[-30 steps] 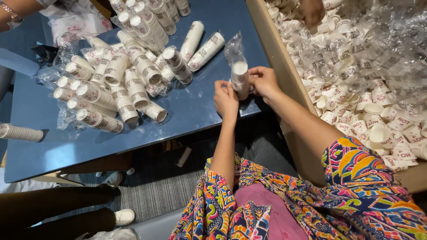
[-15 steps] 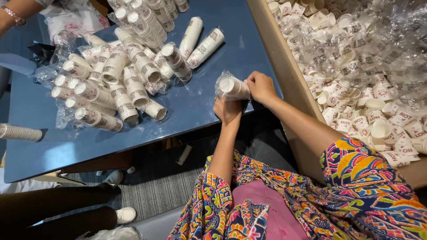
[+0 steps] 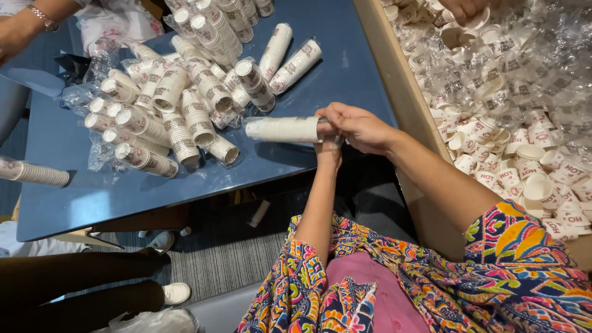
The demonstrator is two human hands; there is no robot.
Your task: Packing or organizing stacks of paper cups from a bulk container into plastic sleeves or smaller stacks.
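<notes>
Near the middle of the frame, the person's right hand (image 3: 361,126) is closed over one end of a wrapped stack of paper cups (image 3: 285,129), the fingers (image 3: 336,117) curled round the clear plastic there. The stack lies level, its other end pointing toward the left of the frame, held just above the near edge of the blue bench (image 3: 86,191). The left hand (image 3: 328,151) comes up from below and sits right under the right one at the same end of the stack; it is mostly hidden, so I cannot tell how far its fingers are closed or whether they grip anything. To the upper left of the held stack, a heap of similar wrapped cup stacks (image 3: 185,105) lies across the bench, some overlapping, with loose plastic among them. One more stack (image 3: 34,174) lies alone at the far left edge. On the right side of the frame a big cardboard box (image 3: 394,80) holds loose paper cups (image 3: 518,148) and crumpled clear wrap. Another person's forearm with a wristwatch (image 3: 43,18) shows in the upper left corner, and someone else's hand (image 3: 462,7) reaches into the box at the top edge.
</notes>
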